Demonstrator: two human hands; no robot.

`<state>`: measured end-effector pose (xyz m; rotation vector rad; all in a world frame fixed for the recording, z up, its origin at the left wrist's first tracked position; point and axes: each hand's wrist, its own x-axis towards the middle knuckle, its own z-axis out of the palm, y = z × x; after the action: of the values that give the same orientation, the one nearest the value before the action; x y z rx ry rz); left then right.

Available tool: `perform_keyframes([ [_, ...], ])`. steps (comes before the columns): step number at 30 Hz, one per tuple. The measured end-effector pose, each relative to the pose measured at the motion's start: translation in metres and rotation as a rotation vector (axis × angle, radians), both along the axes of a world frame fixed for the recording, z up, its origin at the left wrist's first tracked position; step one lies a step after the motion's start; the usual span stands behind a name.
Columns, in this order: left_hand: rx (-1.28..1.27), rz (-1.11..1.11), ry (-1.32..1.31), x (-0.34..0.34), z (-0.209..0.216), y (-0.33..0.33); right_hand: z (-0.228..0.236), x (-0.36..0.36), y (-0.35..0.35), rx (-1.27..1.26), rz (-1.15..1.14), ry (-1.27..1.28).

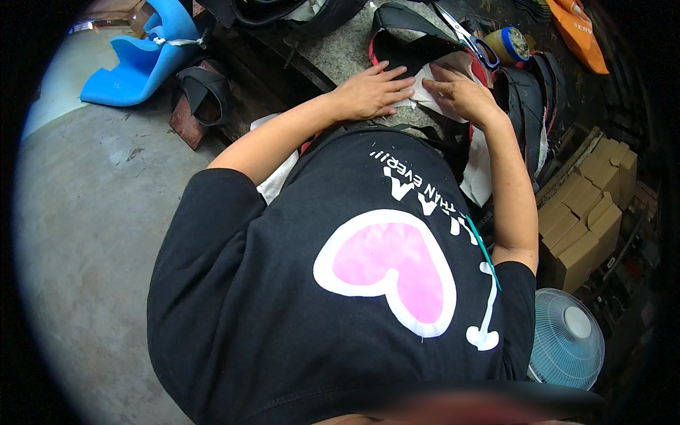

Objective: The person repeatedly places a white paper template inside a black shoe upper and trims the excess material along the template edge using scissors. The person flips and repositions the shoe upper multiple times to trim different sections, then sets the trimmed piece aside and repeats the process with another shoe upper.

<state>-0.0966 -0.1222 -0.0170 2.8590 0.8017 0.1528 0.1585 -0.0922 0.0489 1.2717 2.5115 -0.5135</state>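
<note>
On the grey speckled work surface (340, 51) in front of me lies a curved black piece with a red edge (407, 49), with white sheet material (443, 103) against its near side. My left hand (373, 92) rests flat at the near left of the black piece, fingers spread, the tips reaching the edge of the white sheet. Over the white sheet lies my right hand (460, 93), its fingers apart and slightly bent, pressing on it. Neither hand visibly grips anything. What lies under the right palm is hidden.
Scissors with blue handles (467, 39) and a jar with a blue rim (508, 46) stand beyond my right hand. More curved black pieces (524, 106) lie right. Cardboard boxes (584, 205) and a fan (567, 340) are farther right; blue foam (145, 60) is at the far left.
</note>
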Motion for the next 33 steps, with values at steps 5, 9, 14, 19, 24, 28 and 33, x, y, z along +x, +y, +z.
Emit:
perform_keyframes([
  [5, -0.229, 0.008, -0.257, -0.021, 0.017, -0.011, -0.002, 0.002, 0.001, -0.035, 0.014, 0.026],
  [9, -0.298, 0.618, -0.78, -0.028, 0.027, -0.011, 0.004, 0.003, 0.004, -0.088, -0.036, 0.124],
  [14, -1.095, 0.938, -1.26, -0.008, 0.025, 0.037, 0.002, -0.006, -0.009, -0.008, -0.045, 0.207],
  [19, -0.87, 0.922, -0.832, 0.013, 0.032, 0.063, -0.004, 0.005, -0.015, -0.087, 0.011, 0.242],
  [24, -1.05, 0.88, -0.62, 0.031, 0.036, 0.041, -0.011, 0.001, 0.001, -0.234, -0.165, 0.183],
  [28, -1.007, 0.839, -0.781, 0.037, 0.022, 0.038, -0.016, -0.011, 0.003, -0.047, -0.144, 0.2],
  [33, -0.913, 0.78, -0.84, 0.032, 0.001, 0.039, -0.019, -0.005, 0.002, -0.082, -0.02, 0.322],
])
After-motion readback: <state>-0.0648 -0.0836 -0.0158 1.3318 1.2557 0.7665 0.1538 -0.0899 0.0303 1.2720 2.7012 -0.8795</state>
